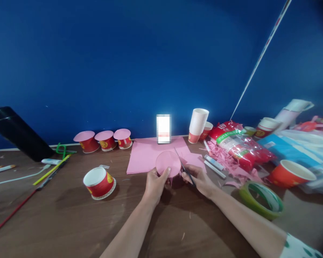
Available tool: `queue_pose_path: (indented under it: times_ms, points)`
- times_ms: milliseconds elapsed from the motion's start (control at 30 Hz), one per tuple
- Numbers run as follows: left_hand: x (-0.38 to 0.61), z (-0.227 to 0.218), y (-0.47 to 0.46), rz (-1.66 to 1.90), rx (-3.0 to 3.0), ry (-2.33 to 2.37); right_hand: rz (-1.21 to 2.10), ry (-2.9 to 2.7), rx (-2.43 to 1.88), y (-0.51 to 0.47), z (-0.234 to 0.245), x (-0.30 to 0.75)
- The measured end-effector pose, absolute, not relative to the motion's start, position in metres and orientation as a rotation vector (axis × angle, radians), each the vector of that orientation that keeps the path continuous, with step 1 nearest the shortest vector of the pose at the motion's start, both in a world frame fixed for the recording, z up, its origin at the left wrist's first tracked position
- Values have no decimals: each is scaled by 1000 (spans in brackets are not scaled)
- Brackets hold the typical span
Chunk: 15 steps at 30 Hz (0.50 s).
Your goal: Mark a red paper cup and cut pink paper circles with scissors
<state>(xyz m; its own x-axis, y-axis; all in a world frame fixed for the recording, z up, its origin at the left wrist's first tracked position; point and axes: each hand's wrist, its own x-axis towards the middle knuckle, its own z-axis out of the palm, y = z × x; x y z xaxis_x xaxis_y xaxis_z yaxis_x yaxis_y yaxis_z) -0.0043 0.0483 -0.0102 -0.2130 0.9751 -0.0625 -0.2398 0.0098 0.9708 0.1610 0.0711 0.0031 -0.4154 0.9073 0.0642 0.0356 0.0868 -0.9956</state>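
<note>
My left hand [156, 182] pinches a round pink paper disc [167, 162], thumb on top and fingers underneath. In my right hand [200, 180] is a pair of scissors [188, 173], its blade lying along the disc's right edge. A strip of pink paper hangs below the disc. Behind both hands lie pink paper sheets [142, 154] against the wall. To the left, a red and white paper cup [99, 182] rests on a pale round base. Three red paper cups [105, 142] topped with pink discs line the wall.
A stack of white paper cups [198, 123] stands at the back. On the right are a red packet of paper cups [234, 143], pink scraps [228, 161], a green tape roll [261, 200] and an orange cup [293, 174]. A black bottle [18, 132] leans at far left, near pencils [52, 170].
</note>
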Motion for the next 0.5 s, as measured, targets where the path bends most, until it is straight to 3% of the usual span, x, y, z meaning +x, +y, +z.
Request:
queue_pose_path:
  times_ms: [500]
  points:
    - [-3, -7, 48, 1455, 829, 1160, 1414, -1612, -939, 71, 5, 161]
